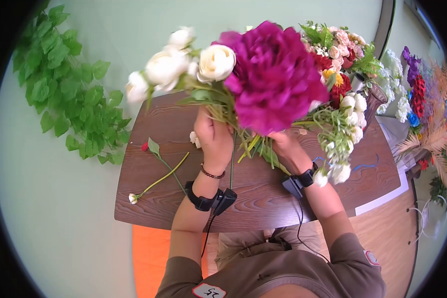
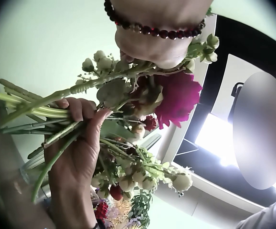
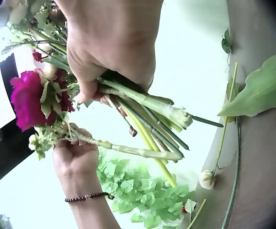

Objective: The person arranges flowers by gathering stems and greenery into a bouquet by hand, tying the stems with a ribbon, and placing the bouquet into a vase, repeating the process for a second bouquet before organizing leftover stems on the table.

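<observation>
My right hand point(image 1: 285, 146) grips a bundle of green flower stems point(image 3: 147, 107), thumb wrapped across them, with the cut ends sticking out below. A large magenta peony point(image 1: 278, 79) tops the bouquet and hides part of both hands in the head view. Drooping white blooms point(image 1: 351, 124) hang over the right wrist. To the left, my left hand point(image 1: 213, 134) holds a branch of white roses point(image 1: 166, 67) by its upper stem. That branch's thick bare stem point(image 3: 143, 152) runs slantwise beside the bundle in the right wrist view.
On the dark wooden table point(image 1: 159, 193) lie a white rose stem point(image 1: 161, 179), a red rosebud point(image 1: 144, 147) and a white blossom point(image 1: 195, 139). Green ivy point(image 1: 74, 94) hangs at left. A glass vase point(image 1: 377, 99) stands at the back right, near more flowers point(image 1: 417, 94).
</observation>
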The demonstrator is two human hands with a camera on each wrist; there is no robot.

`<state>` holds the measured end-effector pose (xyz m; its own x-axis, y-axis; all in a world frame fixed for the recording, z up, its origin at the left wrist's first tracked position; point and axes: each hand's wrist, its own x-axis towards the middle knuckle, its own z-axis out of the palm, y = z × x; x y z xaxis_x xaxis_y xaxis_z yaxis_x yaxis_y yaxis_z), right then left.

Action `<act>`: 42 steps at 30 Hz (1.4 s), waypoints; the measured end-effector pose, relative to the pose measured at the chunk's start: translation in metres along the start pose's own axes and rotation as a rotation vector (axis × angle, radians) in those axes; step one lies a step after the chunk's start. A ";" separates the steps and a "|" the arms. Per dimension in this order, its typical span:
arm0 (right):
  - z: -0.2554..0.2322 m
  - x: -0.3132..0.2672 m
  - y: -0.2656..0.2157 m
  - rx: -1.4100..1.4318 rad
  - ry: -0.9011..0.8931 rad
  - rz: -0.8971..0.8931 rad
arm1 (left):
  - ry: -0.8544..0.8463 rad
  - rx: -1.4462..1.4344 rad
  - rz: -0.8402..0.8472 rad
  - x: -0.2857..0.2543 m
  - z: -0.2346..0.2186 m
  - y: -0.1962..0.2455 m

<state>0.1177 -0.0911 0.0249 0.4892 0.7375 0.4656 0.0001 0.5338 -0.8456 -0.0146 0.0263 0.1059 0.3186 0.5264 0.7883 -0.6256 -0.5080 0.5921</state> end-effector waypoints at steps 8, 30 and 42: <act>0.012 -0.009 -0.007 -0.407 0.095 -0.023 | -0.106 0.773 0.466 -0.044 -0.006 -0.031; 0.024 -0.008 -0.024 -0.402 0.165 0.267 | -0.334 0.083 -0.183 -0.006 0.009 -0.004; -0.009 -0.012 0.017 -0.699 0.058 0.180 | -0.401 0.174 -0.091 -0.015 0.002 -0.028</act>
<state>0.1197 -0.0948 0.0028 0.5798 0.7554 0.3053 0.4637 0.0022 -0.8860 -0.0002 0.0315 0.0778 0.6397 0.2857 0.7135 -0.4634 -0.5972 0.6547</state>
